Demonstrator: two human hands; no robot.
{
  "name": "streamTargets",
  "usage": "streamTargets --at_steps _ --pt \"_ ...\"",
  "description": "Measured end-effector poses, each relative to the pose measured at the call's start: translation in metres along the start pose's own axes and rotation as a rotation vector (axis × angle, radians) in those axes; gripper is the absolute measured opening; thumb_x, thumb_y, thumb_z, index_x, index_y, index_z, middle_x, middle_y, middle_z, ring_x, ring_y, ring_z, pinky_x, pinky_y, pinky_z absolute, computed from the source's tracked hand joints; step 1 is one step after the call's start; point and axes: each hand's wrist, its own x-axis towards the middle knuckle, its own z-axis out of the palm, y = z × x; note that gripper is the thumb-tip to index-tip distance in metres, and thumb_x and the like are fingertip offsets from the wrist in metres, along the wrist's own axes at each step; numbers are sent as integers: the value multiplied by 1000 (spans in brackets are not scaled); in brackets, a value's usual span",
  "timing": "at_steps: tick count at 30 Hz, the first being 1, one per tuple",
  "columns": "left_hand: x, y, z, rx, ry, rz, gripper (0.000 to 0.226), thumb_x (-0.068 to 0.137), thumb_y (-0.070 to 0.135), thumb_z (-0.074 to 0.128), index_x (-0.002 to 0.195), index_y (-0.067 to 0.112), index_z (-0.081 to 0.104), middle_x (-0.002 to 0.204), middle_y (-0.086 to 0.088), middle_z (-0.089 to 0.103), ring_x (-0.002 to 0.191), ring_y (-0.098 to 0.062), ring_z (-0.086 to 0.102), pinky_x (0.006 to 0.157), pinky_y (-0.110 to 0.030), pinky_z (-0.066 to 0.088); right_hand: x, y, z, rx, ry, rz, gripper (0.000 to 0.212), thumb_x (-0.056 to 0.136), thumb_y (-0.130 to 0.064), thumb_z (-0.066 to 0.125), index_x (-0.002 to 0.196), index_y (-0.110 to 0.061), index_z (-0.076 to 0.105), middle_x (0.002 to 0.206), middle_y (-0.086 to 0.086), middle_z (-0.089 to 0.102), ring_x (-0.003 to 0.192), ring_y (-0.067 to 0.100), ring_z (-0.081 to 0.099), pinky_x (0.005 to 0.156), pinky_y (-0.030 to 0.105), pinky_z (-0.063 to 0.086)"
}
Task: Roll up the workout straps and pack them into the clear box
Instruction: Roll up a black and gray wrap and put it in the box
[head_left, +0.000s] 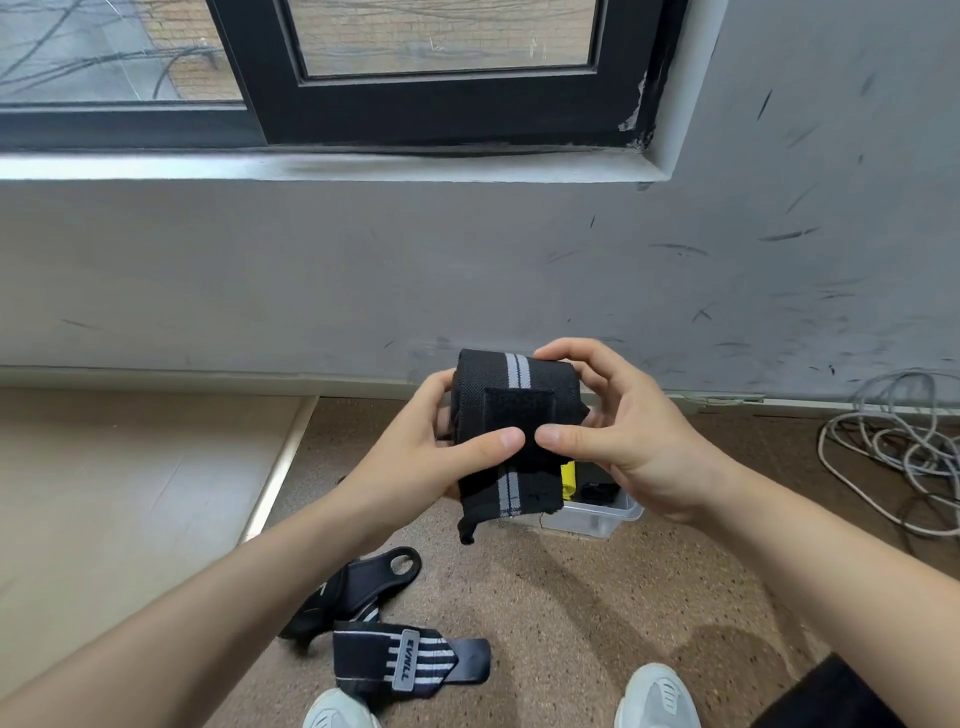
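Observation:
A black workout strap with two grey stripes (511, 395) is rolled into a thick bundle and held up in front of the wall, its loose end hanging below. My left hand (415, 452) grips the roll from the left, thumb pressed on the Velcro patch. My right hand (613, 421) grips it from the right, fingers curled over the top and thumb on the same patch. Below and behind the roll sits the clear box (597, 514) on the floor, partly hidden, with a yellow item and a dark item inside. Another black and grey strap (405, 660) lies unrolled on the floor by my feet.
A black padded grip piece (353, 587) lies beside the loose strap. Coiled grey cable (904, 457) lies at the right by the wall. A pale raised board (130, 493) covers the floor at the left. My two shoes (654, 696) are at the bottom edge.

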Motion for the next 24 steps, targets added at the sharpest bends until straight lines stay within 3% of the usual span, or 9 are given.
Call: streamTargets --at_steps 3,6,10,12,15,18,21,24 --pt "-3 0 3 11 3 -33 60 81 37 75 137 30 53 111 -2 76 93 -20 75 69 -41 55 -2 -3 -1 -92 8 -49 58 79 14 76 123 -19 59 131 13 58 105 27 70 91 44 59" --pt "-3 3 4 -25 27 -55 57 86 41 80 135 31 54 105 -3 76 89 -22 75 75 -47 57 -3 -3 0 -297 -7 -111 67 79 10 78 130 -27 57 129 -1 60 114 21 66 96 41 58" --pt "-4 10 9 -110 53 -61 54 79 49 69 130 32 58 109 -6 76 97 -26 77 68 -41 62 -4 4 4 -612 12 -332 67 73 11 79 130 -17 59 132 0 51 126 19 52 98 31 51" --pt "-3 10 10 -153 82 -60 50 80 45 71 126 26 61 102 -6 76 93 -25 77 68 -38 62 -4 10 6 -660 9 -401 62 72 11 79 127 -12 60 130 2 48 128 18 50 94 25 49" --pt "-1 9 6 -186 102 -64 45 81 30 79 121 19 63 93 -9 75 84 -24 77 70 -38 61 -5 15 7 -692 -12 -440 60 72 4 83 125 -13 60 132 5 45 128 18 49 93 27 52" --pt "1 6 1 -167 110 -34 44 75 18 83 116 19 66 100 -17 72 85 -25 74 74 -38 60 -4 12 3 -680 -17 -329 69 74 -17 89 133 -25 54 139 -3 46 131 15 50 94 30 54" --pt "1 6 1 -139 117 25 40 72 15 81 108 17 66 106 -19 70 86 -24 73 74 -33 59 -1 8 1 -457 34 -143 72 82 -38 78 144 -44 43 137 -8 54 124 14 59 100 33 52" --pt "2 5 2 -99 130 72 40 68 10 83 103 19 64 111 -20 67 83 -22 72 73 -30 58 2 6 -1 -237 43 -19 58 83 -31 74 138 -30 55 126 1 65 112 14 68 92 27 55"
